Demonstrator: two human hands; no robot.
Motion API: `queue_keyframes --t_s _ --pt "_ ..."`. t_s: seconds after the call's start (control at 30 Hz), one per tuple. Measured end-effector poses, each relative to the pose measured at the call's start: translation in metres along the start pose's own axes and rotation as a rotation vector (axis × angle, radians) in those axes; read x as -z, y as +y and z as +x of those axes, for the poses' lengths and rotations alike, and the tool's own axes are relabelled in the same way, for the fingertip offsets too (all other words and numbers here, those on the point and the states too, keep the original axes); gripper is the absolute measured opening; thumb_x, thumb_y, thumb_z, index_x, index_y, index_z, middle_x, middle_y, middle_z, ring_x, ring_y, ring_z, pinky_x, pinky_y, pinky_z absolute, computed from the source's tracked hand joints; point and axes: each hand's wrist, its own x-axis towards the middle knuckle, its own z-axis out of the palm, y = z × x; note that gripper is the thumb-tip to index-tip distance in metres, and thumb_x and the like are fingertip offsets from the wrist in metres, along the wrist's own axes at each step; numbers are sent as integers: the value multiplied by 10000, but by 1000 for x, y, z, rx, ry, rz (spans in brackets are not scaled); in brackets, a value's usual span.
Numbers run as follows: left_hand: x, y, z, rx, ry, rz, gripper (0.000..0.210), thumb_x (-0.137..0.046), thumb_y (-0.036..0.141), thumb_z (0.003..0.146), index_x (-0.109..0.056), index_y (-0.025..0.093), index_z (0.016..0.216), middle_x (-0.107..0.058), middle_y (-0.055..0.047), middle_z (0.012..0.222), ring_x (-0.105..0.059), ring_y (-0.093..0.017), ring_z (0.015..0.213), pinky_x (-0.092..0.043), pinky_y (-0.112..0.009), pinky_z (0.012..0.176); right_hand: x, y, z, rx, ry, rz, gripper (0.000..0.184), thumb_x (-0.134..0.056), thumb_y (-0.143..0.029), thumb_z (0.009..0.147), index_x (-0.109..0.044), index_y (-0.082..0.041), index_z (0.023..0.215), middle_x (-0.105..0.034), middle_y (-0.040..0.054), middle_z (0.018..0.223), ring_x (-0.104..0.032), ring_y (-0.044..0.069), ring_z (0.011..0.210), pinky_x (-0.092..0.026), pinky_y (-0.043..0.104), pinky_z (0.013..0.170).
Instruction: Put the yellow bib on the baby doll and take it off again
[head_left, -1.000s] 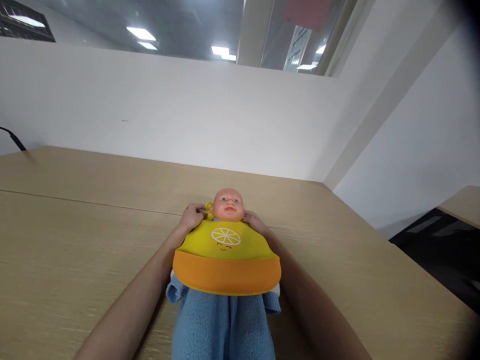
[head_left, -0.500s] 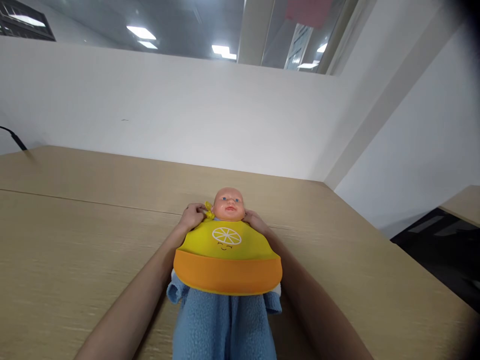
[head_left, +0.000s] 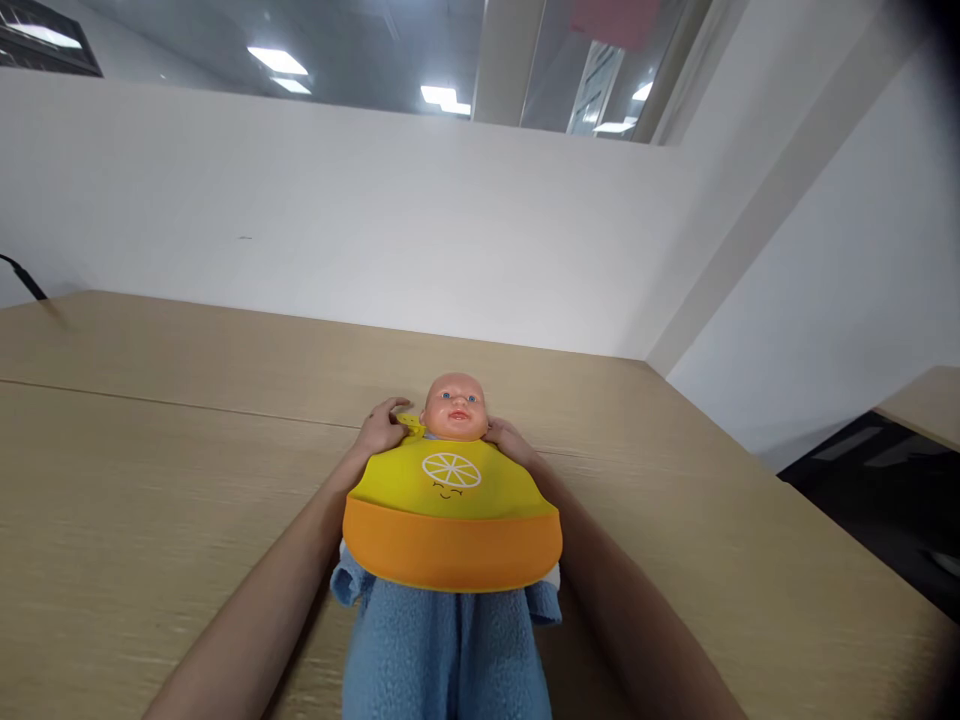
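Note:
A baby doll (head_left: 454,408) in fuzzy blue clothes (head_left: 446,650) lies face up on the wooden table, its head away from me. Over its chest spreads a yellow bib (head_left: 450,480) with a lemon-slice print and an orange catch pocket (head_left: 452,548). Left of the doll's neck, my left hand (head_left: 382,428) is closed on the bib's yellow neck strap (head_left: 410,424), the index finger curled above it. My right hand (head_left: 507,438) is at the other side of the neck, its fingertips hidden behind the doll and the bib's edge.
The wooden table (head_left: 187,480) reaches back to a white wall (head_left: 360,220) with windows above. A black cable (head_left: 26,278) lies at the far left. At the right, beyond the table edge, stands a dark glossy panel (head_left: 877,500).
The yellow strap, upright and bent beside the doll's head before, now lies lower and flatter. My left index finger has lifted and stretched outward a little. My right hand stays about the same.

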Motion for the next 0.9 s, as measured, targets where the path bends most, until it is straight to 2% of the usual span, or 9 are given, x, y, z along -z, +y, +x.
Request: queue_keyframes --t_s 0.1,0.2,0.33,0.4,0.5,0.67,0.77,0.83,0.9 --pt "-1 0 -1 11 -33 -1 398 -551 81 632 -724 105 989 -732 -112 941 -644 -187 766 -453 -252 653 0 -1 0 18 4 12 429 -654 -316 714 -702 -175 1116 -705 75 1132 -563 323 1187 -410 440 1022" --pt "-2 0 -4 69 6 -36 294 -545 118 649 -740 105 870 -738 -120 918 -642 -193 769 -437 -254 629 -1 -2 -1 11 -13 10 425 -638 -319 717 -704 -166 1108 -701 79 1141 -573 319 1173 -414 442 1020" --pt "-3 3 -9 83 53 -107 168 -566 232 675 -705 140 691 -687 -47 687 -599 -171 654 -379 -247 543 -1 -5 -3 -16 -10 -23 430 -624 -316 720 -698 -165 1115 -695 78 1156 -588 307 1152 -423 434 1011" --pt "-3 5 -11 75 62 -127 185 -566 292 688 -655 153 605 -607 -8 575 -540 -147 570 -332 -248 501 -1 -5 -3 -24 1 -38 419 -623 -311 717 -703 -165 1102 -698 77 1148 -597 304 1135 -430 430 1003" --pt "-3 7 -12 76 91 -155 238 -594 366 684 -584 169 552 -522 27 518 -462 -120 510 -301 -251 482 -1 -2 -3 -19 14 -42 412 -623 -314 715 -707 -166 1089 -702 71 1139 -600 302 1130 -435 428 998" --pt "-5 5 -9 60 144 -164 174 -618 305 655 -511 194 574 -464 55 520 -434 -106 505 -307 -241 490 0 2 -1 -20 39 -48 398 -623 -329 733 -712 -176 1089 -700 72 1145 -581 305 1162 -426 418 1011" --pt "-6 1 -6 21 196 -132 152 -651 233 604 -565 189 721 -502 57 584 -477 -112 546 -337 -229 516 0 2 -1 -24 41 -58 409 -634 -322 729 -709 -172 1101 -703 73 1136 -575 309 1170 -423 420 1015" --pt "-6 -2 -4 18 167 -119 291 -667 219 587 -610 179 869 -568 34 652 -526 -129 586 -366 -234 537 -1 0 -2 -28 32 -58 418 -637 -314 724 -705 -170 1111 -705 72 1131 -578 309 1163 -429 422 1008" --pt "-5 -5 -3 0 84 -103 342 -663 227 593 -640 164 928 -640 -15 751 -578 -153 652 -401 -250 575 -2 -1 -3 -24 24 -48 421 -636 -308 722 -705 -171 1114 -704 73 1134 -584 308 1154 -438 419 996"
